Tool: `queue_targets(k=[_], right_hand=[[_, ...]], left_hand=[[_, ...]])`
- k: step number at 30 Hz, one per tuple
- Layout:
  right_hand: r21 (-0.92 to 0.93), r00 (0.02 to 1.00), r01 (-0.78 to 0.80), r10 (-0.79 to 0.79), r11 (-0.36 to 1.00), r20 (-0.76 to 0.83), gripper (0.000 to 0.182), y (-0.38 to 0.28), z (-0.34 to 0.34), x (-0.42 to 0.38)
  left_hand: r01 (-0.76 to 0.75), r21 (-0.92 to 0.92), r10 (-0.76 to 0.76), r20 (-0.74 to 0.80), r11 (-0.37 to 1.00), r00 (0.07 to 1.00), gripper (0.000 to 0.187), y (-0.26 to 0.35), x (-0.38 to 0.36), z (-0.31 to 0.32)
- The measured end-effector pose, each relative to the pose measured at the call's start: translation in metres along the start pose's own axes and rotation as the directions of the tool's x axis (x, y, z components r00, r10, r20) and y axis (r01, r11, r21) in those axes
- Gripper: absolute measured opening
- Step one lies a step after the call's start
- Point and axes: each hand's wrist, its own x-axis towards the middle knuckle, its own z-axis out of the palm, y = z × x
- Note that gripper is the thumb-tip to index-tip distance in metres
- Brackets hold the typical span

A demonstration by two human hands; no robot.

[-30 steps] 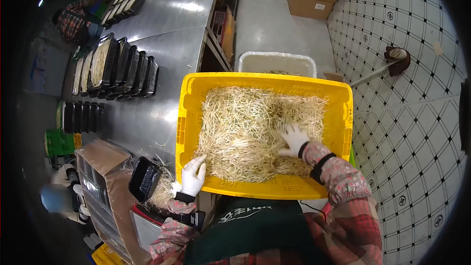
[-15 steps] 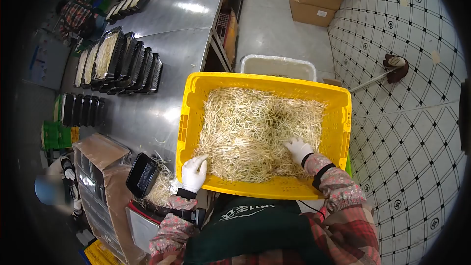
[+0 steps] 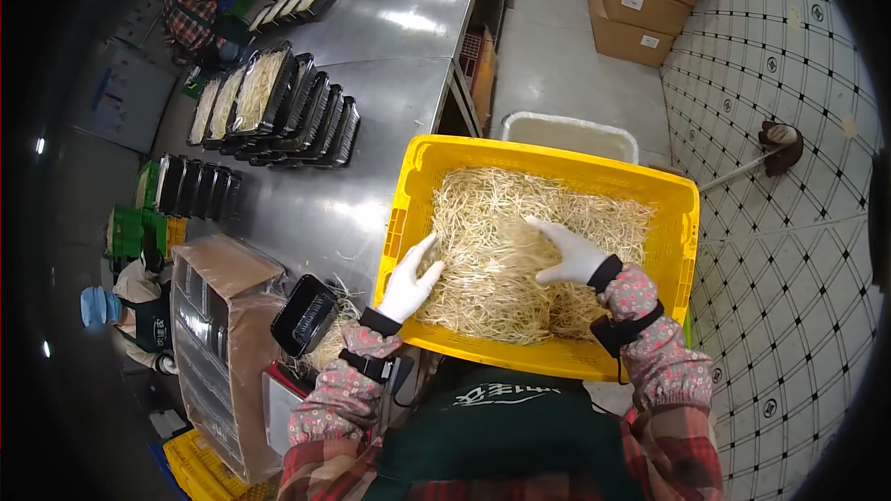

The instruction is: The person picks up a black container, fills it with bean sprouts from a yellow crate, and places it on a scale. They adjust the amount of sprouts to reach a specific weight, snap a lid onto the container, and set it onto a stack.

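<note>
A yellow plastic crate [image 3: 548, 357] in front of me holds a thick heap of bean sprouts [image 3: 483, 288]. My left hand [image 3: 408, 283], in a white glove, is over the crate's left side, thumb and fingers apart, with nothing in it. Above the middle of the heap, my white-gloved right hand [image 3: 571, 252] points left with its thumb and fingers spread wide. Sprouts just beside its fingers are smeared by motion; whether any touch the palm is hard to see. Left of the crate, a black plastic tray [image 3: 304, 315] leans tilted near loose sprouts [image 3: 329, 348].
A steel table [image 3: 371, 130] bears stacked black trays of sprouts [image 3: 263, 93] and more black trays [image 3: 190, 187]. A plastic-wrapped carton [image 3: 227, 353] stands at left. Co-workers [image 3: 148, 315] are on the far left. Cardboard boxes [image 3: 640, 9] and a white tub [image 3: 571, 134] lie beyond the crate.
My right hand has lifted from the sprouts at the crate's right and moved up and left relative to it. My left hand has come off the near-left rim, inward. The view has shifted.
</note>
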Motion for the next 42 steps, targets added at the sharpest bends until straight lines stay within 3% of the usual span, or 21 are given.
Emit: queue_targets(k=[1, 4, 5, 7, 10, 11, 12, 13, 15, 16, 18, 20, 22, 23, 26, 28, 30, 33, 36, 40, 42], right_hand=[[-0.121, 0.998, -0.044, 0.050, 0.992, 0.047, 0.081, 0.002, 0.001, 0.010], [0.024, 0.971, -0.226, 0.228, 0.974, -0.079, 0.081, 0.027, -0.015, 0.036], [0.114, 0.962, -0.203, 0.219, 0.973, -0.165, 0.077, 0.057, -0.012, 0.048], [-0.010, 0.913, -0.361, 0.351, 0.932, -0.208, 0.077, 0.081, -0.007, 0.067], [-0.098, 0.818, -0.531, 0.480, 0.842, -0.318, 0.084, 0.090, 0.031, 0.085], [-0.033, 0.836, -0.480, 0.446, 0.877, -0.318, 0.086, 0.098, 0.053, 0.085], [-0.066, 0.824, -0.522, 0.482, 0.851, -0.299, 0.085, 0.063, 0.062, 0.077], [-0.105, 0.865, -0.461, 0.420, 0.881, -0.274, 0.086, 0.055, 0.078, 0.065], [-0.346, 0.937, -0.349, 0.333, 0.871, -0.107, 0.086, 0.028, 0.109, 0.034], [-0.358, 0.938, -0.325, 0.348, 0.875, -0.001, 0.085, -0.008, 0.105, 0.011], [-0.329, 0.957, -0.209, 0.262, 0.921, 0.127, 0.085, -0.039, 0.109, -0.026], [-0.283, 0.965, -0.112, 0.173, 0.952, 0.199, 0.084, -0.040, 0.123, -0.050], [-0.267, 0.964, -0.102, 0.161, 0.958, 0.212, 0.084, -0.046, 0.119, -0.059], [-0.259, 0.963, -0.094, 0.154, 0.961, 0.223, 0.084, -0.046, 0.113, -0.062], [0.115, 0.993, -0.068, 0.056, 0.991, 0.106, 0.087, 0.004, 0.079, -0.065], [0.197, 0.962, -0.255, 0.268, 0.947, -0.044, 0.088, 0.039, 0.038, -0.078], [-0.239, 0.877, -0.472, 0.425, 0.848, -0.223, 0.102, 0.077, 0.018, -0.092], [-0.538, 0.642, -0.665, 0.764, 0.519, -0.057, 0.124, 0.066, 0.011, -0.103], [-0.653, 0.637, -0.542, 0.765, 0.530, 0.092, 0.135, 0.070, 0.035, -0.105], [-0.762, 0.620, -0.490, 0.784, 0.422, 0.035, 0.142, 0.077, 0.050, -0.095], [-0.761, 0.618, -0.500, 0.786, 0.413, 0.020, 0.124, 0.079, 0.053, -0.089]], left_hand=[[-0.035, 0.076, 0.033, 0.026, 0.997, 0.999, 0.055, 0.005, 0.010, -0.003], [-0.031, 0.214, -0.002, 0.154, 0.976, 0.988, 0.068, -0.001, 0.047, -0.009], [-0.019, 0.251, -0.026, 0.175, 0.968, 0.984, 0.070, -0.012, 0.063, -0.004], [0.000, 0.298, -0.066, 0.211, 0.954, 0.975, 0.077, -0.039, 0.097, 0.011], [0.021, 0.361, -0.061, 0.100, 0.932, 0.993, 0.087, -0.073, 0.135, 0.049], [0.019, 0.352, -0.066, 0.122, 0.936, 0.990, 0.088, -0.076, 0.135, 0.059], [0.019, 0.349, -0.095, 0.203, 0.937, 0.975, 0.084, -0.074, 0.126, 0.066], [-0.058, 0.352, -0.052, 0.294, 0.934, 0.954, 0.081, -0.062, 0.108, 0.063], [-0.191, 0.358, 0.014, 0.442, 0.914, 0.897, 0.073, -0.036, 0.068, 0.052], [-0.244, 0.361, 0.034, 0.501, 0.900, 0.865, 0.070, -0.029, 0.044, 0.044], [-0.263, 0.369, 0.006, 0.571, 0.891, 0.821, 0.067, -0.021, 0.001, 0.025], [-0.145, 0.295, -0.099, 0.676, 0.944, 0.730, 0.067, -0.014, -0.023, 0.004], [-0.139, 0.208, -0.059, 0.730, 0.968, 0.681, 0.066, -0.010, -0.026, -0.011], [-0.119, 0.164, -0.037, 0.723, 0.979, 0.690, 0.064, -0.013, -0.024, -0.016], [0.020, 0.136, -0.096, 0.584, 0.991, 0.806, 0.056, -0.009, -0.014, -0.022], [-0.025, 0.123, -0.036, 0.468, 0.992, 0.883, 0.050, -0.007, -0.007, -0.020], [-0.028, 0.127, -0.027, 0.409, 0.991, 0.912, 0.049, -0.002, -0.008, -0.016], [-0.029, 0.152, -0.032, 0.384, 0.988, 0.923, 0.047, -0.003, -0.021, -0.011], [-0.004, 0.141, -0.046, 0.347, 0.990, 0.937, 0.047, -0.010, -0.038, -0.010], [0.030, 0.132, -0.065, 0.266, 0.991, 0.962, 0.047, -0.015, -0.053, -0.012], [0.047, 0.126, -0.074, 0.215, 0.991, 0.974, 0.046, -0.014, -0.060, -0.013]])
